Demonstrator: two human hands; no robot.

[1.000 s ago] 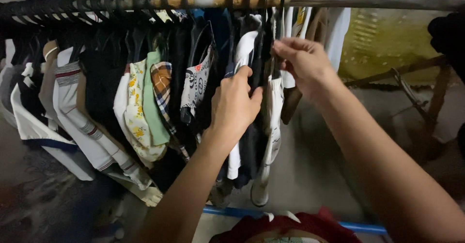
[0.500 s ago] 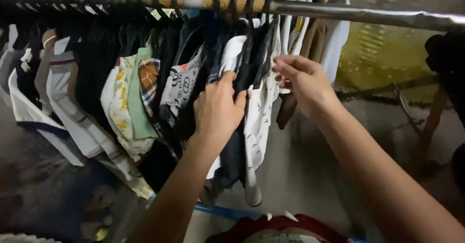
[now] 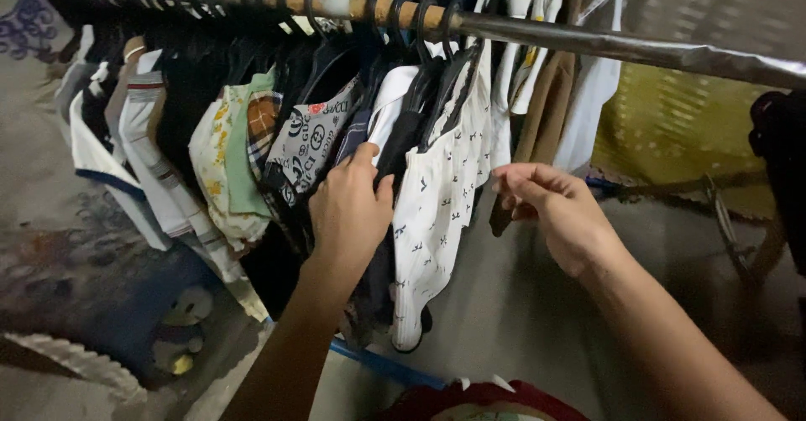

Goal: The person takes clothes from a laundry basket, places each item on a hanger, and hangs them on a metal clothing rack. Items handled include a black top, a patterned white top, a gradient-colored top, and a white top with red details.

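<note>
A clothes rail runs across the top, packed with garments on black hangers. My left hand pinches the edge of a dark garment hanging near the middle of the rail. Just right of it hangs a white top with small dark marks. My right hand hovers to the right of that white top, fingers loosely curled and apart, holding nothing. Left of my left hand hang a patterned grey top, a plaid shirt and a yellow floral piece.
More white and tan clothes hang behind the rail. A yellow-green cloth lies at the right, and a dark shape sits at the far right edge. A blue bar runs low along the floor. A small toy lies at lower left.
My right hand has let go near the hanger hooks and dropped down and right, away from the clothes. My left hand slid left along the garments. The white top now hangs spread out.
</note>
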